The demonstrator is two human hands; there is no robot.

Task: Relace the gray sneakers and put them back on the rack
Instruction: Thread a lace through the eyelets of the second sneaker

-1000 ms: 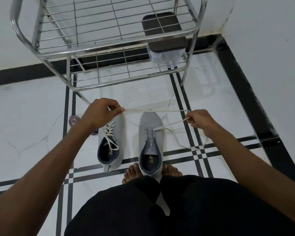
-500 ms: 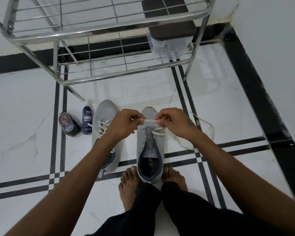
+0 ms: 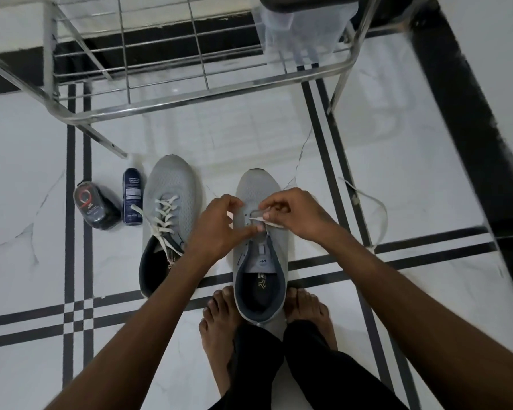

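Two gray sneakers stand toe-forward on the white floor. The left sneaker [image 3: 172,184] is laced with a white lace. The right sneaker [image 3: 255,187] sits between two bare feet, and its white lace [image 3: 376,214] trails off in a loop to the right on the floor. My left hand [image 3: 216,229] rests over the eyelets with its thumb and fingers pinched at the lace. My right hand [image 3: 293,214] pinches the lace end just above the tongue. The steel wire rack [image 3: 208,99] stands directly beyond the shoes.
A dark blue spray can [image 3: 131,199] and a dark round bottle [image 3: 94,210] lie left of the left sneaker. A clear plastic box with a dark lid [image 3: 302,28] sits on the rack's lower shelf at the right. A black skirting line runs along the right wall.
My hands came together from wide apart, drawing the lace in, and now work at the right sneaker's eyelets. The camera has dipped closer to the shoes.
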